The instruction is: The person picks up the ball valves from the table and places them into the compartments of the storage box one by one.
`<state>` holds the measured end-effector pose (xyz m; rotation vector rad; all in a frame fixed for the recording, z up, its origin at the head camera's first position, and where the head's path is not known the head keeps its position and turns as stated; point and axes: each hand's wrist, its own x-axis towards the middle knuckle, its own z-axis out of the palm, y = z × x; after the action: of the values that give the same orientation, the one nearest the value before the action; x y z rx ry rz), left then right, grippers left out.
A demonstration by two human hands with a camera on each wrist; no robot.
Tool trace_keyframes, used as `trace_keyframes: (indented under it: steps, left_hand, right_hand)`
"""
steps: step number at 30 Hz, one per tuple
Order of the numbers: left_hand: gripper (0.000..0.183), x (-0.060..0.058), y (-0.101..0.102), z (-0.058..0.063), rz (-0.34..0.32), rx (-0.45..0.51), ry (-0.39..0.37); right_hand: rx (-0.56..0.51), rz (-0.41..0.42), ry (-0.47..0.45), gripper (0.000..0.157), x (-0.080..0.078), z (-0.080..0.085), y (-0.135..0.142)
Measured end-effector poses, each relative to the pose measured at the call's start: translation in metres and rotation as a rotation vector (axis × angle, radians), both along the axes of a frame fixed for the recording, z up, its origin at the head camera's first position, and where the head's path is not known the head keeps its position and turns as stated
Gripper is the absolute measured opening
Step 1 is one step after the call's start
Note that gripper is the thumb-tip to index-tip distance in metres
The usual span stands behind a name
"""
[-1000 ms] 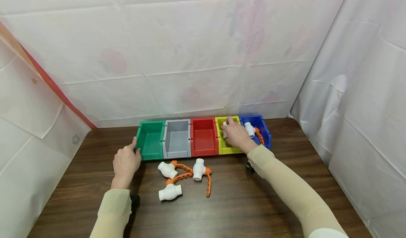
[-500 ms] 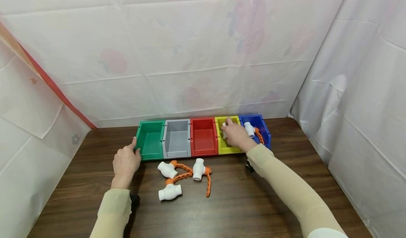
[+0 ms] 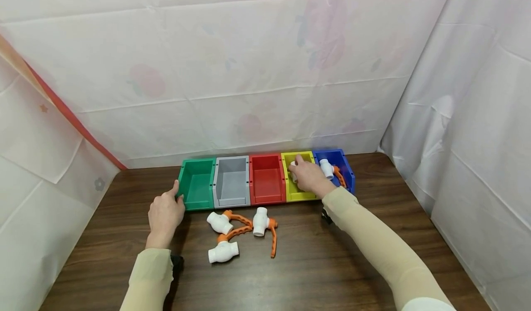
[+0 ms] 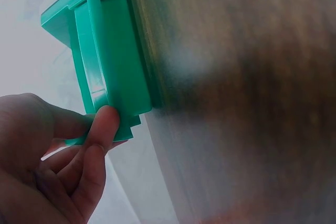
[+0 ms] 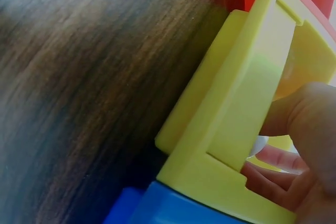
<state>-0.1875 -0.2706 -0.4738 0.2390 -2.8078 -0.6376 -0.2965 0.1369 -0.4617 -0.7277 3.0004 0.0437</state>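
Note:
My right hand (image 3: 309,177) reaches down into the yellow bin (image 3: 299,195) and holds a white ball valve (image 5: 257,145), mostly hidden behind the fingers and the bin's front wall. At the far left of the row, my left hand (image 3: 166,212) grips the front left corner of the green bin (image 3: 198,205); the left wrist view shows thumb and fingers on either side of that corner. Three white ball valves with orange handles lie on the table before the bins: an upper left one (image 3: 220,222), a lower left one (image 3: 224,252) and a right one (image 3: 260,222).
Between green and yellow stand a grey bin (image 3: 232,200) and a red bin (image 3: 267,196), nothing inside either. The blue bin (image 3: 350,182) at the right end contains another ball valve (image 3: 327,168). A white curtain (image 3: 265,71) hangs behind the wooden table (image 3: 315,265).

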Motion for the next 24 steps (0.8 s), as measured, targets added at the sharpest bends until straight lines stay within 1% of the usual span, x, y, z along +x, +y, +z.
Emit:
trace_keyframes:
  steps: [3, 7, 15, 21, 24]
  left_hand:
    - [0.052, 0.001, -0.001, 0.000, 0.001, 0.002, 0.003]
    - [0.053, 0.001, -0.002, -0.001, 0.001, 0.001, 0.010]
    - [0.053, 0.002, -0.003, -0.001, 0.009, 0.002, 0.010]
    - [0.053, 0.001, -0.002, -0.002, 0.007, 0.000, 0.015]
    - [0.053, 0.001, -0.002, -0.002, 0.004, 0.001, 0.017]
  right_hand:
    - [-0.015, 0.012, -0.009, 0.039, 0.000, 0.003, -0.001]
    - [-0.053, 0.026, -0.016, 0.041, 0.001, 0.006, -0.001]
    - [-0.084, 0.019, -0.028, 0.045, 0.003, 0.008, 0.000]
    - [-0.189, -0.008, -0.077, 0.045, 0.009, 0.015, 0.001]
    - [-0.251, -0.022, -0.082, 0.042, 0.013, 0.017, 0.002]
